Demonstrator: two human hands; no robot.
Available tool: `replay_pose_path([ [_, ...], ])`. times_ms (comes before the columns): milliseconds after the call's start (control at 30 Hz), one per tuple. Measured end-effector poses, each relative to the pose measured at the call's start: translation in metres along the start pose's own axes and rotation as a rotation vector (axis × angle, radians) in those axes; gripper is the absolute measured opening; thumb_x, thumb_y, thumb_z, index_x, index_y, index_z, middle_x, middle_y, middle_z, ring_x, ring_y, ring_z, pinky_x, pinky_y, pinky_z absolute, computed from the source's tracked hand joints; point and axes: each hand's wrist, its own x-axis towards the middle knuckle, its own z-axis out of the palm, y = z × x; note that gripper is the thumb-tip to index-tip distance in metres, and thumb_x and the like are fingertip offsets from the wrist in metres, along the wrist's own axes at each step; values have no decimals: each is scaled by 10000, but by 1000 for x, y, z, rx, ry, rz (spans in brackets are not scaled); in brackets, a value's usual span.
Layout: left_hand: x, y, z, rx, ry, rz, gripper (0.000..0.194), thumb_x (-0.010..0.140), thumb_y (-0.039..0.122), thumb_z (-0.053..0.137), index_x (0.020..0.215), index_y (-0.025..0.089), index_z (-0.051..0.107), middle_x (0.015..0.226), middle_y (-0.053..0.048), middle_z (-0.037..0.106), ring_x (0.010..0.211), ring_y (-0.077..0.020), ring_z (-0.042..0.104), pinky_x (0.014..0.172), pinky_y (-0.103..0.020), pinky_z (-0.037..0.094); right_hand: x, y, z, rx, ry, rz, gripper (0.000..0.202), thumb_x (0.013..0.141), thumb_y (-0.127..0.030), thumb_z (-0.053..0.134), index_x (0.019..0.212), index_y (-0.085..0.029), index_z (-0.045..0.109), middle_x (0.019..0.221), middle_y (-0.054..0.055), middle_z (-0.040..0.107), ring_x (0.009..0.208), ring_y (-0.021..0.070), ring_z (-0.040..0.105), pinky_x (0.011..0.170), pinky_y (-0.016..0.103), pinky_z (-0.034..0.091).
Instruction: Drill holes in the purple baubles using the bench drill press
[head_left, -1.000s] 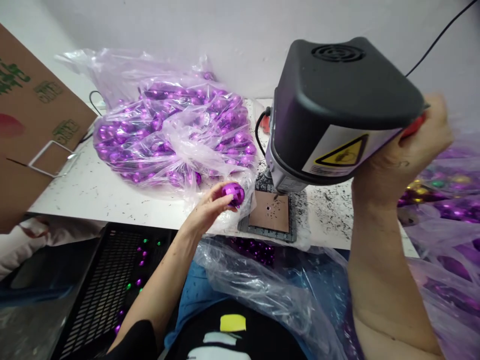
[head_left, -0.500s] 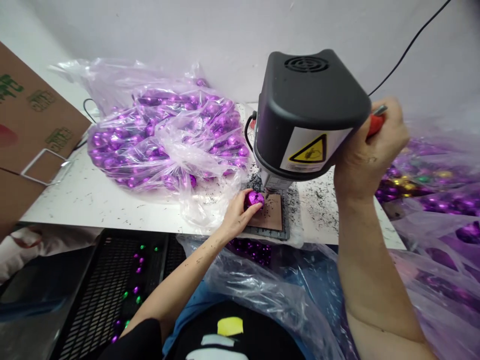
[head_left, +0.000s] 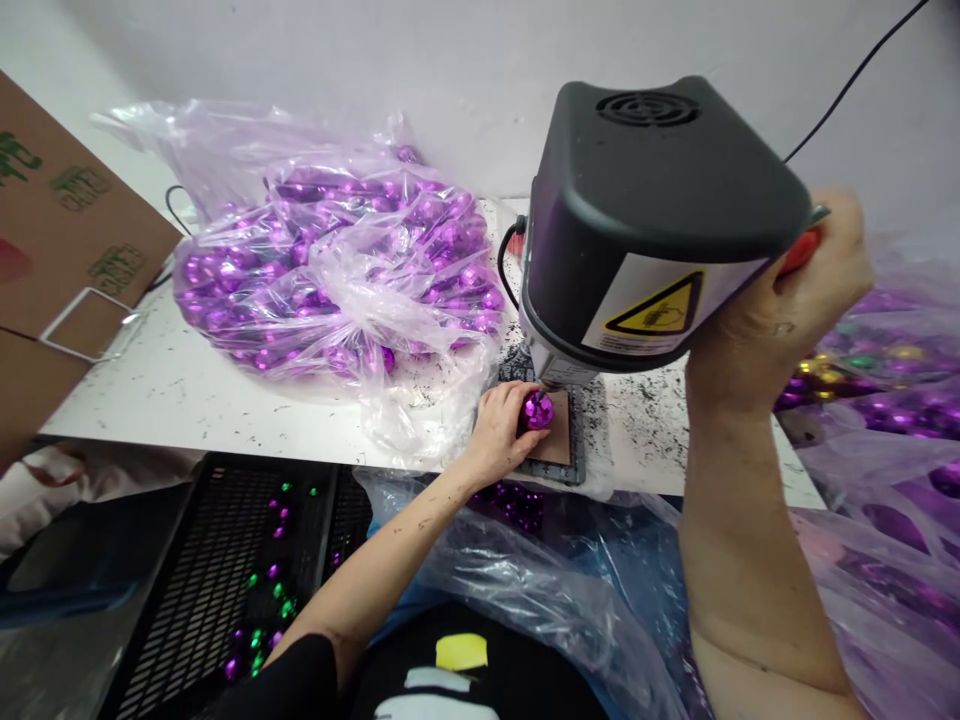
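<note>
My left hand (head_left: pixel 502 428) grips a small shiny purple ball (head_left: pixel 538 410) and holds it on the brown pad (head_left: pixel 559 447) directly under the black bench drill (head_left: pixel 645 210). The drill's tip sits just above the ball. My right hand (head_left: pixel 780 310) is raised at the drill's right side, fingers closed around its red-handled lever (head_left: pixel 799 250). Black swarf lies scattered around the drill base.
A big clear bag of purple balls (head_left: pixel 330 270) lies on the white table (head_left: pixel 195 390) at left. A cardboard box (head_left: pixel 60 240) stands far left. A black crate (head_left: pixel 225 560) with loose beads sits below. More bags of purple balls (head_left: pixel 892 390) lie at right; a bag rests in my lap.
My left hand carried the purple ball from beside the big bag to the right and set it on the pad under the drill. My right hand stayed on the lever.
</note>
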Motion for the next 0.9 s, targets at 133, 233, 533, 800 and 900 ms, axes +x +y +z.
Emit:
replay_pose_path([
  [133,2,7,2,-23,-67,-78,454,876,393,675,1249,221,480,1182,-75,612,1156,-249,549,1171,-501,254,2,-4,2,13,37,92,600,813,-722,322,701,-133,298,646,-55,247,639,-18,247,643,191,215],
  [233,2,8,7,-17,-28,-127,427,875,394,681,1217,223,492,1148,-57,623,1131,-237,564,1200,-520,186,3,-5,2,48,40,114,596,786,-719,347,698,-132,288,648,-59,230,641,-26,246,646,184,222],
  [533,0,6,12,43,30,-93,360,872,346,661,1167,205,509,1101,-61,624,1089,-237,562,1187,-530,204,-34,-4,-14,-23,198,-136,389,945,-451,477,800,-94,529,715,-30,423,642,-31,405,631,156,327],
  [800,1,8,11,45,36,-92,344,872,349,654,1145,204,503,1110,-75,618,1109,-246,547,1163,-503,267,-94,7,-27,47,168,-138,275,832,-342,595,680,-119,542,552,-35,444,512,52,535,465,181,312],
  [900,1,8,11,40,22,-104,352,867,360,658,1146,212,502,1094,-66,622,1103,-246,552,1172,-511,254,-97,7,-26,54,152,-117,245,800,-298,599,646,-121,526,526,-33,460,505,75,546,483,206,360],
])
